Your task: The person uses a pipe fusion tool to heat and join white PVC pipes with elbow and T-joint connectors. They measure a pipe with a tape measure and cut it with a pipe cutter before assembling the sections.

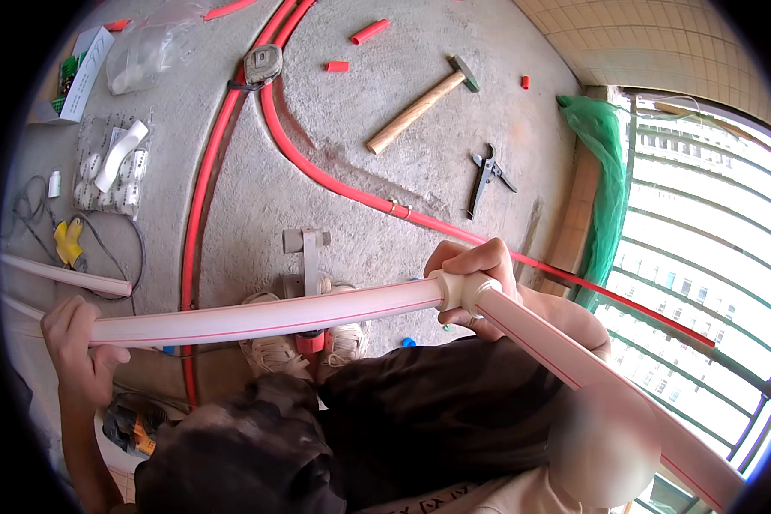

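My left hand (79, 347) is wrapped round the left part of a white plastic pipe (274, 324) with thin red stripes. The pipe's right end sits in a cream pipe fitting (463, 293). Around that fitting my right hand (493, 264) is closed, thumb below and fingers over the top. A second striped white pipe (557, 351) meets the fitting and slants off to the lower right. Below the first pipe, between my shoes, stands a grey tool (310, 261) with round end pieces on top; the pipe hides part of it.
Red conduits (199, 223) run along grooves in the concrete floor. A hammer (424, 107) and pipe cutters (488, 178) lie ahead. Green netting (604, 163) hangs by the barred window at right. At left are bagged fittings (116, 167), a cable and another white pipe (68, 276).
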`<state>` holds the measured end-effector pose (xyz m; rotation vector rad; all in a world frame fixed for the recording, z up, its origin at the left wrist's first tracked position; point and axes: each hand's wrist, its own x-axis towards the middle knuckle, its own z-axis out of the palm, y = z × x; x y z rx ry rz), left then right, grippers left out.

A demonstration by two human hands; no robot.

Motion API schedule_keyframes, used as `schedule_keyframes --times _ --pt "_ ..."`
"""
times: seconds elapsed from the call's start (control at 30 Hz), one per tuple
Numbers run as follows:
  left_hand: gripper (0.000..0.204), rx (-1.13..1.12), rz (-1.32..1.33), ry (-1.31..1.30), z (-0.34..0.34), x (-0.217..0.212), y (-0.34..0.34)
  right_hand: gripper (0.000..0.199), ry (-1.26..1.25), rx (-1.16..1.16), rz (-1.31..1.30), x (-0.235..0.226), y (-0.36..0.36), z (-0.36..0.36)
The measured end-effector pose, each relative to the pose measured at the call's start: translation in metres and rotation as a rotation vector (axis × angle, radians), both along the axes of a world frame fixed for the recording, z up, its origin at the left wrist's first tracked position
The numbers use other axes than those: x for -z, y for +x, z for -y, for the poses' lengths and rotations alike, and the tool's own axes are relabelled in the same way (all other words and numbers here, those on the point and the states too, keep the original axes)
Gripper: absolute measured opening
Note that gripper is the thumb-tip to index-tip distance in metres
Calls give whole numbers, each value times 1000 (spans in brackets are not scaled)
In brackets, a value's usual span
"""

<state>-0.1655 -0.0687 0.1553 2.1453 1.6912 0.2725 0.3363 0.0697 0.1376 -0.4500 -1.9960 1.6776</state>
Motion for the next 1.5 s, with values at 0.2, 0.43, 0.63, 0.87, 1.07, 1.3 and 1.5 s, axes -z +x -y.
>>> schedule_keyframes --times 0.2,0.43,0.63,0.87,1.07,1.3,1.5 --pt "59 -7 -56 -17 4 -1 -2 60 -14 56 -1 0 3 6" --pt "59 -35 -71 36 0 -1 6 59 -28 119 11 9 5 10" --pt "61 -38 -59 66 -2 1 13 57 -115 157 10 13 4 9" --pt "56 -16 -38 20 -8 1 20 56 -173 216 44 16 6 15" --pt "52 -6 -33 -6 -11 3 27 58 -225 228 117 20 14 16" --pt "50 7 47 -86 -30 -3 34 57 -126 280 285 18 16 7" --pt "38 3 3 -47 -38 -15 36 56 -123 356 186 15 13 -2"
